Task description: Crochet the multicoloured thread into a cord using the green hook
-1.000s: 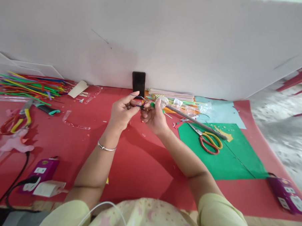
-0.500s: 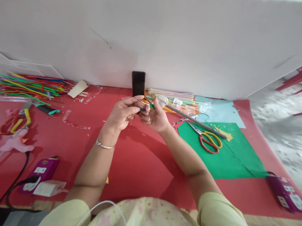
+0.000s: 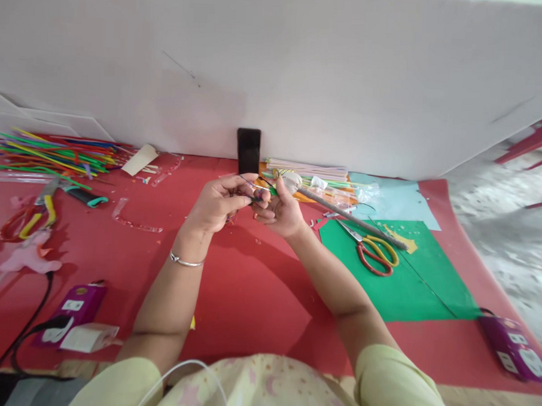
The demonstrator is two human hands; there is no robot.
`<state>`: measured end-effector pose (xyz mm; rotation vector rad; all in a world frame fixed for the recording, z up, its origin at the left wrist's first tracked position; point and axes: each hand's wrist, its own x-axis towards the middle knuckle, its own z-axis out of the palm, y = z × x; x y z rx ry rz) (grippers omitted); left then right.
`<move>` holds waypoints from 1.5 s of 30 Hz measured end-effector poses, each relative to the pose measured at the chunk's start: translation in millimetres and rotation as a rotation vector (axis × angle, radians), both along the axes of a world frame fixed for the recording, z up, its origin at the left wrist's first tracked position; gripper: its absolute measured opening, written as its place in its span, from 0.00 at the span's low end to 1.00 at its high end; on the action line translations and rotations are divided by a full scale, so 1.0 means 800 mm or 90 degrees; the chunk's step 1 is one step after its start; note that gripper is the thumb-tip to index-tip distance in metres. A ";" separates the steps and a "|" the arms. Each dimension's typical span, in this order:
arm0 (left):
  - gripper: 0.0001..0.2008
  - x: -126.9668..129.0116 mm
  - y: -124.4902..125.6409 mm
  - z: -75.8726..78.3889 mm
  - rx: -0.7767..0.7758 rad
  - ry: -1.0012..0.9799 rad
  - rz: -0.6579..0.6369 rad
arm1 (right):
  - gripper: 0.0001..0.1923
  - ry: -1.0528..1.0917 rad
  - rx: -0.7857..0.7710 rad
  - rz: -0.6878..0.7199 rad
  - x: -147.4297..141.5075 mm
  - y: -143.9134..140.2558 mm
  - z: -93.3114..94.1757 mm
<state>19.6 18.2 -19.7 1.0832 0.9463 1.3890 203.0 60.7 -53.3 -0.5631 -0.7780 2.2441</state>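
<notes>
Above the red mat (image 3: 249, 298), approx. centre of view, both my hands are raised and meet fingertip to fingertip. My left hand (image 3: 217, 203) is curled, thumb and forefinger pinched on a thin dark wire (image 3: 249, 182); my right hand (image 3: 282, 212) is likewise closed, pinching a small piece (image 3: 258, 197) w/ green and dark bits. The piece is mostly hidden by my fingers; can't tell what it is or whether wire and piece are joined. A bracelet (image 3: 186, 261) sits on my left wrist.

Behind the hands, a black phone (image 3: 248, 151) stands upright against the white wall (image 3: 304, 67). Right of it: a stack of pale straws (image 3: 308, 169) and a white blob, unclear, partly behind my right hand. Scissors (image 3: 374, 252) w/ yellow and red handles lie on the green sheet (image 3: 406, 287), a long grey rod (image 3: 355, 218) just beside them. Far left: a pile of coloured straws (image 3: 53, 151), cut off at the frame edge. Purple power strip (image 3: 75, 314) near left; another (image 3: 514, 348) at right, partly cropped.
</notes>
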 end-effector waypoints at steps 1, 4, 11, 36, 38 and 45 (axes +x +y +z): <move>0.22 0.000 0.000 0.000 -0.002 -0.003 -0.010 | 0.39 0.000 -0.004 0.009 0.000 0.000 0.000; 0.24 -0.003 0.000 0.000 -0.008 -0.011 -0.040 | 0.39 -0.006 -0.011 0.023 0.001 0.002 -0.001; 0.22 -0.011 0.001 -0.001 -0.005 0.003 -0.044 | 0.40 -0.024 0.003 0.020 0.003 0.003 -0.007; 0.24 -0.008 -0.005 -0.001 0.005 0.021 -0.071 | 0.44 0.034 0.000 0.072 0.006 0.013 -0.021; 0.24 -0.010 -0.004 -0.003 0.005 0.024 -0.075 | 0.44 0.033 0.009 0.073 0.005 0.014 -0.023; 0.24 -0.015 0.002 -0.005 0.013 0.002 -0.078 | 0.40 0.002 0.080 0.033 0.004 0.008 -0.019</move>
